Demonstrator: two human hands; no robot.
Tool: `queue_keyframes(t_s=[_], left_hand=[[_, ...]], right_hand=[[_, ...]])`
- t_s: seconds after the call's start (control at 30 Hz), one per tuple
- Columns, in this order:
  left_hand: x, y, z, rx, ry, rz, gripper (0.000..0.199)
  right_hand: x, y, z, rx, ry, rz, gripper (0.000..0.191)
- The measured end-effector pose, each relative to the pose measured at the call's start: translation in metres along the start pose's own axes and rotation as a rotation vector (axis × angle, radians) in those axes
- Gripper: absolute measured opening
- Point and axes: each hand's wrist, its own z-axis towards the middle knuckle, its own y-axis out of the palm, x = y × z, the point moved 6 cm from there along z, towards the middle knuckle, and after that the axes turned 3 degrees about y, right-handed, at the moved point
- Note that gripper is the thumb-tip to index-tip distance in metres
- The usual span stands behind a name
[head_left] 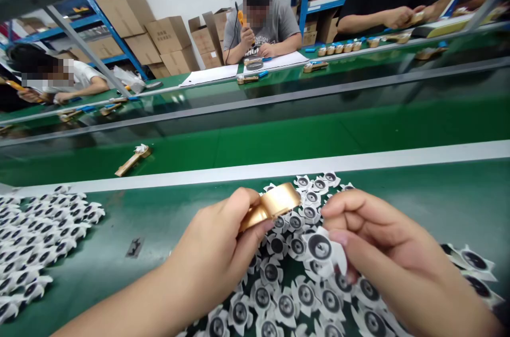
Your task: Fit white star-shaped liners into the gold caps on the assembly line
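My left grip (211, 257) is clenched on a gold metal casing (271, 207), my right grip (382, 241) pinches a white sticker (321, 247) over the heap (286, 305) on the green bench (438, 215); cardboard boxes (169, 42) are stacked far left.

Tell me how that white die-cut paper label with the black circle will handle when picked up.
Probably floppy and light: the white die-cut label seems to bend where the right hand pinches it. Its thin flat shape suggests it could tear.

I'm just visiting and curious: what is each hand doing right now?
Left hand: closed, holding a gold-coloured part.
Right hand: closed, pinching a white paper piece with a dark circle.
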Motion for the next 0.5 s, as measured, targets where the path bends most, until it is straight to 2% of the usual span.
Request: queue_keyframes(t_s=[0.13, 0.2, 0.3, 0.5], left_hand=[[0.004, 0.007, 0.000, -0.070, 0.012, -0.050, 0.011], [0.006, 0.009, 0.000, -0.092, 0.020, -0.072, 0.010], [0.007, 0.011, 0.000, -0.107, 0.032, -0.059, 0.011], [0.009, 0.015, -0.003, -0.134, 0.069, -0.023, 0.016]], right_hand=[[0.008, 0.010, -0.001, -0.003, 0.184, 0.170, 0.022], [0.011, 0.013, -0.001, -0.033, 0.224, 0.237, 0.022], [0.017, 0.016, 0.002, -0.083, 0.221, 0.277, 0.020], [0.020, 0.016, 0.002, -0.099, 0.199, 0.278, 0.018]])
